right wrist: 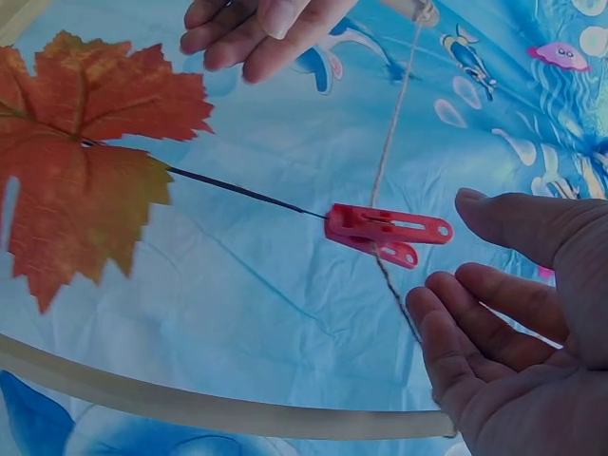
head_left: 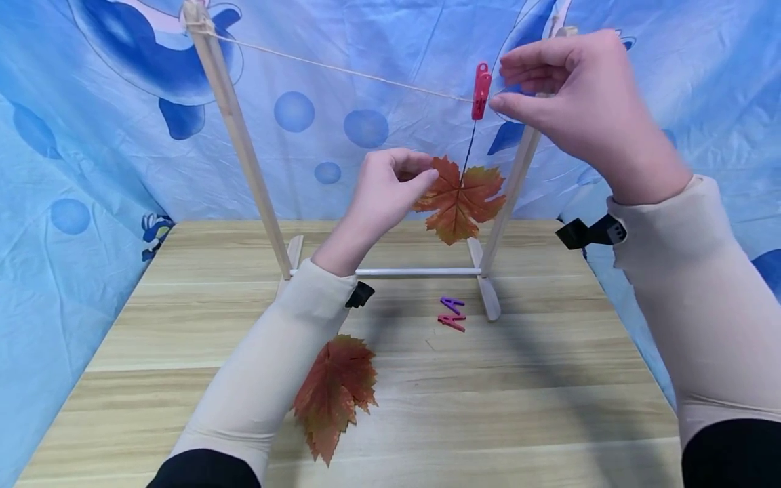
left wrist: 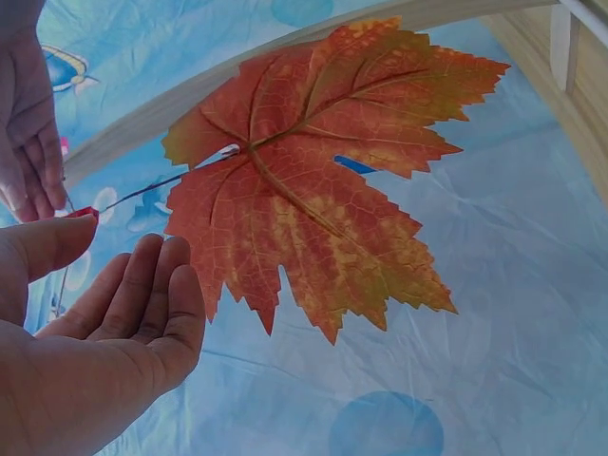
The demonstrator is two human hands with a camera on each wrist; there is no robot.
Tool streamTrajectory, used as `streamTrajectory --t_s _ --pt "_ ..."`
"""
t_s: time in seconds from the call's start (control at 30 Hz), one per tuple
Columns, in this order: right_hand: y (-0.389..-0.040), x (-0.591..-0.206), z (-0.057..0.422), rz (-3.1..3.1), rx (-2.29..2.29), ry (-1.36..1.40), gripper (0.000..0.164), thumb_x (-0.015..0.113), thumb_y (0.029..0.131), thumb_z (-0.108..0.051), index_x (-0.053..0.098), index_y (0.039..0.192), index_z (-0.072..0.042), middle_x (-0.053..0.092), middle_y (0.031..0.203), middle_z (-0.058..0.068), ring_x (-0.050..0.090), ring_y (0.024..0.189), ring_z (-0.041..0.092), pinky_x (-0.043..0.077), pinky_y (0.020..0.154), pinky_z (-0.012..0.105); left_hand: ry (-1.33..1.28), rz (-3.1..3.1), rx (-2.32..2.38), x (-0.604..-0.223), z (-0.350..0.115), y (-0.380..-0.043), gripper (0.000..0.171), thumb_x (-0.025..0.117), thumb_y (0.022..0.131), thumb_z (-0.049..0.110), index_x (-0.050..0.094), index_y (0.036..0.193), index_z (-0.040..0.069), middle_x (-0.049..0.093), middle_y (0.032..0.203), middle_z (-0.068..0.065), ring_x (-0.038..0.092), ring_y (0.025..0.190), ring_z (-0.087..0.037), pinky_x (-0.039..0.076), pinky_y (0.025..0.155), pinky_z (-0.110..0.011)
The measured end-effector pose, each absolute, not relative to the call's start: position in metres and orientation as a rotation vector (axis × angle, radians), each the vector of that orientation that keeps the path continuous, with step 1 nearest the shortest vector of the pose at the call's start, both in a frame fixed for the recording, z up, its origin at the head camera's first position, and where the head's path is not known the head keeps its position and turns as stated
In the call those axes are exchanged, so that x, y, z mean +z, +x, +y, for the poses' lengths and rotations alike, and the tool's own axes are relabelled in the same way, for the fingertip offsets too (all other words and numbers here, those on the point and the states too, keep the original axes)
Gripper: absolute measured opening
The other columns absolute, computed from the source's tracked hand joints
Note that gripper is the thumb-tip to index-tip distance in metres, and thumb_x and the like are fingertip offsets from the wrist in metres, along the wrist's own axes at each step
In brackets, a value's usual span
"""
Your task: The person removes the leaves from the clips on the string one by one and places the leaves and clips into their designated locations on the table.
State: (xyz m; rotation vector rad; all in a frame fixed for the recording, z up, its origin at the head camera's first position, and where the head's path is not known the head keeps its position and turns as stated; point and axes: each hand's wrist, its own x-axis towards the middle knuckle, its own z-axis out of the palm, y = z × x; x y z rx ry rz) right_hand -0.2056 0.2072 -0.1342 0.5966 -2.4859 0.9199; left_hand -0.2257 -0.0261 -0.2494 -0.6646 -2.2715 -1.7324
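An orange-red maple leaf (head_left: 460,202) hangs by its dark stem from a red clothespin (head_left: 481,91), which is clipped on the string (right wrist: 394,123). My left hand (head_left: 390,186) is beside the leaf's left edge; in the left wrist view its fingers are loosely bent with nothing between them. Just right of the clothespin is my right hand (head_left: 579,102), its thumb and fingers spread apart. The right wrist view shows a gap between that hand and the clothespin (right wrist: 380,226). Another maple leaf (head_left: 338,393) lies on the table, partly behind my left forearm.
The string runs between two wooden posts (head_left: 241,135) of a stand, joined low down by a white bar (head_left: 421,272). A purple clothespin (head_left: 452,304) and a pink clothespin (head_left: 452,322) lie on the wooden table (head_left: 518,407). A blue printed cloth (head_left: 378,41) hangs behind.
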Motion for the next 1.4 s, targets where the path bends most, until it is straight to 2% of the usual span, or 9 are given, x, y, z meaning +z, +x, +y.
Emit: streamTrajectory --t_s 0.2,0.4,0.53,0.7,1.0,1.3,1.4 --pt "-0.208 -0.12 0.202 -2.541 0.79 0.596 0.046 0.079 0.091 -0.023 0.069 0.134 -0.011 0.067 0.129 0.009 0.064 0.111 0.014 0.046 0.099 0.025 -0.671 -2.269 -1.678 -0.242 -0.023 -0.23 0.023 0.073 0.096 0.014 0.075 0.116 0.003 0.074 0.101 0.0 0.065 0.087 -0.012 0.052 0.079 -0.027" --pt "-0.215 -0.102 0.198 -2.656 0.667 0.531 0.051 0.076 0.093 -0.032 0.066 0.138 -0.01 0.064 0.133 0.01 0.061 0.115 0.02 0.045 0.101 0.026 -0.656 -2.286 -1.642 -0.236 -0.019 -0.235 0.026 0.073 0.097 0.016 0.074 0.12 0.005 0.074 0.104 -0.001 0.064 0.089 -0.01 0.051 0.08 -0.026" --pt "-0.222 -0.092 0.195 -2.754 0.552 0.503 0.055 0.073 0.094 -0.039 0.063 0.141 -0.012 0.062 0.135 0.01 0.058 0.115 0.024 0.046 0.101 0.031 -0.647 -2.313 -1.625 -0.23 -0.016 -0.239 0.027 0.073 0.097 0.017 0.074 0.121 0.006 0.073 0.105 0.0 0.064 0.091 -0.01 0.051 0.081 -0.025" --pt "-0.229 -0.086 0.189 -2.832 0.392 0.53 0.056 0.071 0.095 -0.043 0.063 0.141 -0.011 0.063 0.129 0.011 0.058 0.106 0.025 0.051 0.096 0.037 -0.647 -2.35 -1.582 -0.224 -0.01 -0.243 0.028 0.074 0.096 0.019 0.074 0.121 0.006 0.073 0.104 0.001 0.064 0.091 -0.01 0.05 0.081 -0.024" --pt "-0.24 -0.08 0.178 -2.924 0.24 0.589 0.055 0.068 0.098 -0.038 0.062 0.14 -0.003 0.064 0.127 0.019 0.06 0.104 0.033 0.05 0.096 0.051 -0.651 -2.397 -1.567 -0.222 0.003 -0.255 0.031 0.074 0.096 0.021 0.073 0.123 0.005 0.073 0.106 -0.002 0.064 0.093 -0.012 0.052 0.082 -0.023" --pt "-0.242 -0.079 0.182 -2.958 0.181 0.613 0.054 0.067 0.098 -0.043 0.067 0.133 -0.002 0.066 0.121 0.019 0.059 0.102 0.033 0.051 0.092 0.051 -0.707 -2.413 -1.564 -0.22 0.018 -0.255 0.023 0.073 0.097 0.02 0.077 0.113 0.004 0.073 0.099 0.0 0.064 0.087 -0.013 0.052 0.077 -0.024" --pt "-0.243 -0.078 0.183 -2.966 0.141 0.607 0.053 0.065 0.099 -0.046 0.069 0.131 -0.004 0.067 0.117 0.018 0.057 0.098 0.032 0.053 0.086 0.046 -0.722 -2.428 -1.542 -0.22 0.021 -0.256 0.019 0.073 0.097 0.019 0.079 0.109 0.006 0.073 0.096 0.001 0.063 0.085 -0.013 0.051 0.076 -0.024"
